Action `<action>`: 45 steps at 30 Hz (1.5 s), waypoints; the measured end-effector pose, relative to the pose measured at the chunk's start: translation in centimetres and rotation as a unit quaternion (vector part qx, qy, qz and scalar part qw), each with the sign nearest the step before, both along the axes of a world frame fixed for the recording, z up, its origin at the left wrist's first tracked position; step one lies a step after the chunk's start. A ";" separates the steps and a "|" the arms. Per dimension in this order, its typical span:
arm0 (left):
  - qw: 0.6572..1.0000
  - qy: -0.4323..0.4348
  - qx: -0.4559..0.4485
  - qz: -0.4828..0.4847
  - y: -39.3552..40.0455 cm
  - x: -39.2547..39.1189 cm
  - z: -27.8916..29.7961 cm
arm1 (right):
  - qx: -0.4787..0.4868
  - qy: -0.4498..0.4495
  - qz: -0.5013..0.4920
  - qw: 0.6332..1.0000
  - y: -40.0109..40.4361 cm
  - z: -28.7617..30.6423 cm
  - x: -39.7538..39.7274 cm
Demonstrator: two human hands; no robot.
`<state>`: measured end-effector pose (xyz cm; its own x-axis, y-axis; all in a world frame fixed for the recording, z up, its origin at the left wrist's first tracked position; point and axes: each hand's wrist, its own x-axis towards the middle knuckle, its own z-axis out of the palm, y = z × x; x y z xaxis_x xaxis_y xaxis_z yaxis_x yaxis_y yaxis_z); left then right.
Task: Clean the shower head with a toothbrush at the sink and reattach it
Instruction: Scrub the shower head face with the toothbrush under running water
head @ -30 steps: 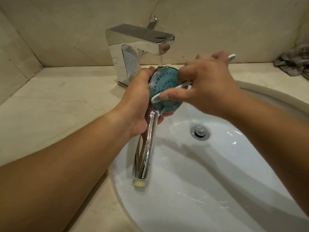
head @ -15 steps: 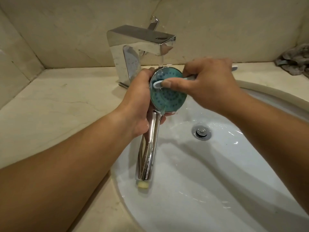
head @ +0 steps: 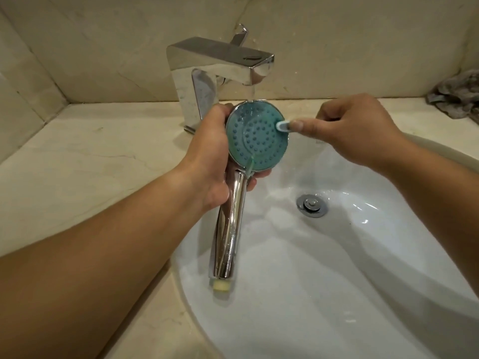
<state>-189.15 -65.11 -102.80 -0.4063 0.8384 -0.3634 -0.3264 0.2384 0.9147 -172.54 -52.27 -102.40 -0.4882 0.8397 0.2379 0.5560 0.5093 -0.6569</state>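
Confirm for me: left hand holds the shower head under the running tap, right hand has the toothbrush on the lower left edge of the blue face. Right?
Not quite. In the head view the toothbrush touches the upper right edge of the blue face, not the lower left. The rest holds: the left hand grips the shower head under the running tap, and the right hand holds the brush.

Behind the basin you have a square chrome faucet (head: 220, 71) running a thin stream of water (head: 250, 93), a chrome drain stopper (head: 311, 204) sitting in the bowl's floor, a beige marble countertop (head: 90, 161) meeting beige wall tiles (head: 103, 35), and a crumpled grey cloth (head: 456, 97) at the far right.
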 end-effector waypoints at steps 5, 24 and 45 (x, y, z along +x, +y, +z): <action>0.999 -0.035 0.007 0.007 0.2 -0.2 0.0 | 0.011 -0.066 0.075 0.995 -1.5 0.2 -0.3; 1.000 -0.020 -0.001 0.000 0.4 -0.4 -0.4 | -0.040 0.103 -0.032 0.993 -2.4 -0.2 -2.2; 0.999 -0.032 0.016 -0.005 0.5 -0.5 -0.6 | 0.014 0.069 0.006 0.998 -4.4 -1.0 -3.5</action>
<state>-189.64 -64.57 -103.39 -0.3752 0.8537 -0.3612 -0.3826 0.2123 0.8992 -176.07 -56.64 -103.36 -0.4590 0.8262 0.3266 0.4552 0.5344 -0.7122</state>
